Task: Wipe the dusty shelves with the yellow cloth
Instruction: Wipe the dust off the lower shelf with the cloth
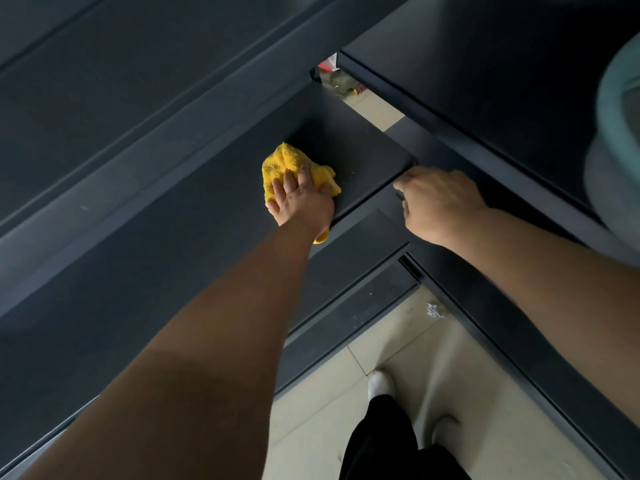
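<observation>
A crumpled yellow cloth (284, 165) lies on a dark grey shelf (194, 216) near the shelf's right end. My left hand (300, 199) presses flat on the cloth, fingers spread over it, with a corner of cloth sticking out under my wrist. My right hand (438, 204) rests on the shelf's right front corner, fingers curled over the edge. A higher dark shelf (104, 81) runs above to the left.
A second dark shelving unit (485, 98) stands at the right, meeting the first at a corner. Lower shelves (346, 299) step out beneath. A green-grey round object (620, 133) is blurred at the right edge. Tiled floor (398, 344) holds a paper scrap (433, 310) and my feet.
</observation>
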